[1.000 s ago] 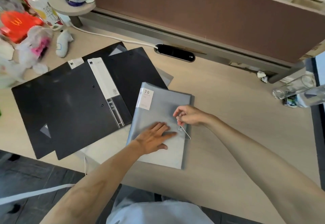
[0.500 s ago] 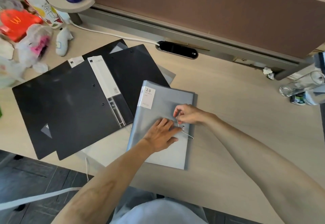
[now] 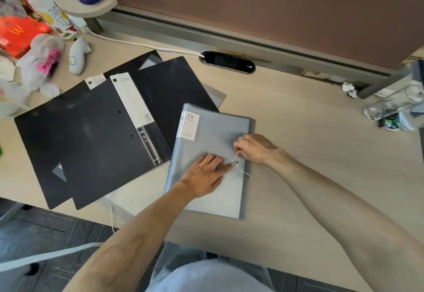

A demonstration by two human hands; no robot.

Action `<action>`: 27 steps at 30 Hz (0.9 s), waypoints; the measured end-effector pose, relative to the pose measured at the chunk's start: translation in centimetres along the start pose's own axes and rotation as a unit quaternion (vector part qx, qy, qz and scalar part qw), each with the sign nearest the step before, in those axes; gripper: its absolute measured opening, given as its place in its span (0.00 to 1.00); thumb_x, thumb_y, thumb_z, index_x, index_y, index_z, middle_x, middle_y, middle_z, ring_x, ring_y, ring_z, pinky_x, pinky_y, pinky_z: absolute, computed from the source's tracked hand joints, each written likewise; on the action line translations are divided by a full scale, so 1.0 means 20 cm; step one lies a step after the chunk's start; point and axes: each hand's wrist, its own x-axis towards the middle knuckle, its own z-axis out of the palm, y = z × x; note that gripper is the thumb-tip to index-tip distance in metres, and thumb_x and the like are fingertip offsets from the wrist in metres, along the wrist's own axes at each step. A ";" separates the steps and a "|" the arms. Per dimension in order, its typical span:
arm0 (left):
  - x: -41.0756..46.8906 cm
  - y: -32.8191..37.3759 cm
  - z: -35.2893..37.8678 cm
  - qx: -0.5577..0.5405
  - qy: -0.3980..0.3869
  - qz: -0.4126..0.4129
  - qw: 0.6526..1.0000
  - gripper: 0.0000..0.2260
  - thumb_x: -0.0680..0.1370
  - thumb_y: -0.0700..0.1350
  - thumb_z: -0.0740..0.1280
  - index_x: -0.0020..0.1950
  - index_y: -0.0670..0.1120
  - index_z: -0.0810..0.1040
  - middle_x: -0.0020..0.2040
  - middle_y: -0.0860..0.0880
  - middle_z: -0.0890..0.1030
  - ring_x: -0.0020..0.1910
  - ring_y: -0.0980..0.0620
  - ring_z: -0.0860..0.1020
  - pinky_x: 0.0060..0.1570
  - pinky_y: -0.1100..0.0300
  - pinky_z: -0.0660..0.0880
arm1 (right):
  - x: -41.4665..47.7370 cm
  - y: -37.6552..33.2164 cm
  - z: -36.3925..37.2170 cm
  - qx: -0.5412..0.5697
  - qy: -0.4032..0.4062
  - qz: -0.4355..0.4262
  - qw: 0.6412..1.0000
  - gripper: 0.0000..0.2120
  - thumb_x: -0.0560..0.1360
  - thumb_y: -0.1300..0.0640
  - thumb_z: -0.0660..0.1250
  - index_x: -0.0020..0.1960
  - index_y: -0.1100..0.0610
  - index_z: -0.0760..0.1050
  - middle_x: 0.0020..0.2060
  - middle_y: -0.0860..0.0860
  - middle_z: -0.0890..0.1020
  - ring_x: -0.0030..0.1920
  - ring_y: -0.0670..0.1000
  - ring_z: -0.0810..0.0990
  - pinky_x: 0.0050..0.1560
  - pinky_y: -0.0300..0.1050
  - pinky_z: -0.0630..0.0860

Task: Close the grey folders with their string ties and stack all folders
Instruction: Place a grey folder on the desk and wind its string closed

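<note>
A grey translucent folder (image 3: 206,147) is laid shut on the desk (image 3: 309,135), tilted slightly, its spine to the left. A white label printed "20 POCKETS" (image 3: 190,126) is fixed at its upper left corner. A small round button (image 3: 237,162) is set near its right edge, and a thin white string tie (image 3: 241,170) is drawn around that button, with a loop trailing toward the lower right. Two black folders (image 3: 91,135) are spread open to the left, overlapping each other, the upper one partly tucked under the grey folder's top left corner. A further pale grey folder (image 3: 215,95) is seen partly beneath the black ones.
</note>
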 end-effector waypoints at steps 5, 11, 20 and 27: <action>0.01 0.01 -0.03 -0.003 -0.031 -0.016 0.999 0.20 0.76 0.50 0.60 0.68 0.52 0.71 0.49 0.48 0.75 0.48 0.46 0.75 0.49 0.53 0.76 | -0.06 0.08 0.02 0.007 0.020 0.033 0.999 0.05 0.76 0.54 0.65 0.47 0.55 0.77 0.49 0.52 0.82 0.54 0.56 0.78 0.49 0.49 0.73; 0.07 0.04 -0.06 0.011 -0.109 -0.046 0.993 0.24 0.77 0.55 0.58 0.73 0.51 0.65 0.53 0.45 0.75 0.53 0.44 0.72 0.53 0.52 0.75 | -0.19 0.08 0.06 0.005 0.029 0.037 0.999 0.07 0.76 0.52 0.64 0.49 0.54 0.78 0.49 0.52 0.82 0.54 0.56 0.79 0.51 0.49 0.74; 0.05 0.08 -0.06 0.013 -0.135 -0.101 0.986 0.35 0.65 0.60 0.75 0.69 0.54 0.67 0.66 0.45 0.73 0.64 0.41 0.72 0.59 0.47 0.76 | -0.36 -0.04 0.18 0.003 0.100 -0.024 0.995 0.04 0.72 0.57 0.66 0.41 0.58 0.77 0.39 0.55 0.81 0.44 0.58 0.80 0.42 0.49 0.75; 0.04 0.04 -0.05 -0.025 -0.159 -0.125 0.979 0.30 0.76 0.64 0.54 0.76 0.54 0.60 0.78 0.50 0.59 0.77 0.45 0.57 0.75 0.48 0.58 | -0.32 -0.13 0.22 -0.039 0.141 -0.050 0.988 0.07 0.62 0.60 0.76 0.34 0.57 0.78 0.28 0.51 0.80 0.30 0.54 0.80 0.30 0.41 0.75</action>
